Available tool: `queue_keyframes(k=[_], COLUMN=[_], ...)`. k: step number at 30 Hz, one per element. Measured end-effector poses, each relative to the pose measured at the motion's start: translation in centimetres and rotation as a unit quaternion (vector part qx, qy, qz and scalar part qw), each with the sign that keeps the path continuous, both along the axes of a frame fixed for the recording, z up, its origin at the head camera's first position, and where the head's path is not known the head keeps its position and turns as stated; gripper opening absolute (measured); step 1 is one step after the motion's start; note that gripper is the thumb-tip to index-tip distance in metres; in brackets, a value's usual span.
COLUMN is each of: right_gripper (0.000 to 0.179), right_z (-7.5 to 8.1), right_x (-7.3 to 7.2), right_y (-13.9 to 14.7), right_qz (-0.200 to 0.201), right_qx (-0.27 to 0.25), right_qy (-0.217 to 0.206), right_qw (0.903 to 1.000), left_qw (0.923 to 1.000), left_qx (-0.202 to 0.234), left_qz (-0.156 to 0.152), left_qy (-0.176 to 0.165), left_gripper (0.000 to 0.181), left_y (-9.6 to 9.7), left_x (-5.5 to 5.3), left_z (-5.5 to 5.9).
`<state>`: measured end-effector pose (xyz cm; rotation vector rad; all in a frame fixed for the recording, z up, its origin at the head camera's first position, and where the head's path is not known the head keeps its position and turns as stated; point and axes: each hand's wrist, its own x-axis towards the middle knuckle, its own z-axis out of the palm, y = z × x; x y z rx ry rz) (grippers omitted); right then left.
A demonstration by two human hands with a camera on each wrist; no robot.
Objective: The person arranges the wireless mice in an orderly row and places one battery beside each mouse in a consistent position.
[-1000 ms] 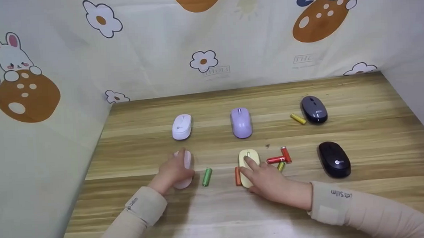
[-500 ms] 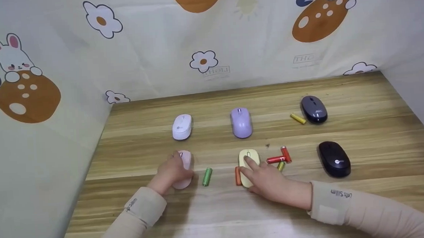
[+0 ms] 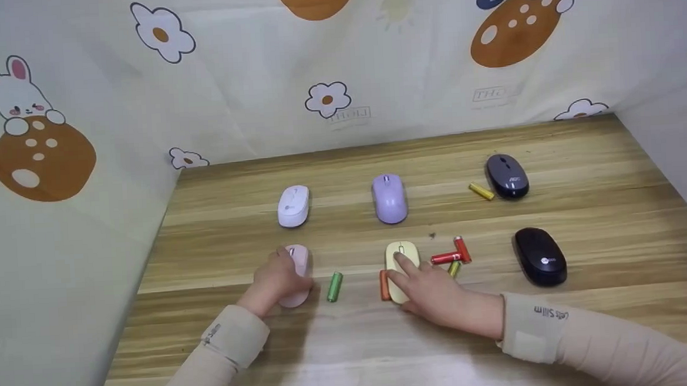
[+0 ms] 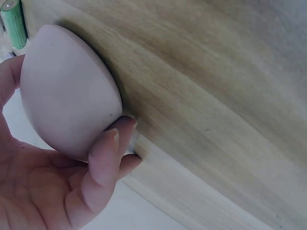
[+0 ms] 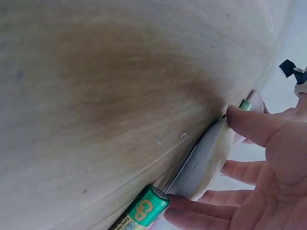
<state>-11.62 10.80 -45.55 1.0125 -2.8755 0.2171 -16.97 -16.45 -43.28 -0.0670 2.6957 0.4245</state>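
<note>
And the left hand (image 3: 277, 277) has just shifted: a finger slides off the top of the pale pink plastic mouse (image 3: 300, 263) to its left side, baring the scroll wheel. That looks like a settling grip, for the mouse sits on the wooden counter (image 3: 352, 357), toward the left edge. Those fingers hold it by both sides! Over at mid-counter, no visible change: the right hand (image 3: 437, 291), fingers spread, holds the pale yellow plastic mouse (image 3: 396, 290).

Count them: six mice, those two plus white (image 3: 293, 206) and purple (image 3: 390, 199) toward the far edge, grey (image 3: 508, 176) near the far right corner, black (image 3: 541, 257) toward the right edge. Six cylindrical batteries show from the head: one green (image 3: 335, 287), one orange (image 3: 384, 285) just beside the yellow mouse, two red (image 3: 446, 258), one yellow-green (image 3: 454, 269), one yellow (image 3: 481, 191) by the grey mouse.
</note>
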Motion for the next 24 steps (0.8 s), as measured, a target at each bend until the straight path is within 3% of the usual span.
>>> queue_keyframes(k=[7, 15, 24], right_gripper=[0.056, 0.057, 0.061], right_z=[0.0, -0.1, 1.0], right_x=[0.0, -0.1, -0.2], right_y=[0.0, -0.1, 0.4], right_qz=[-0.001, -0.007, 0.001], right_qx=[0.009, 0.003, 0.009], right_qy=[0.002, 0.004, -0.048], right_qw=[1.0, 1.0, 0.9988], left_qw=[0.9999, 1.0, 0.9994], left_qx=[-0.006, -0.004, 0.014], left_qz=[-0.008, 0.004, 0.019], left_qy=[0.006, -0.005, -0.026], left_gripper=[0.092, 0.094, 0.097], left_y=[0.0, 0.1, 0.1], left_x=[0.0, 0.0, 0.0], left_z=[-0.1, 0.1, 0.1])
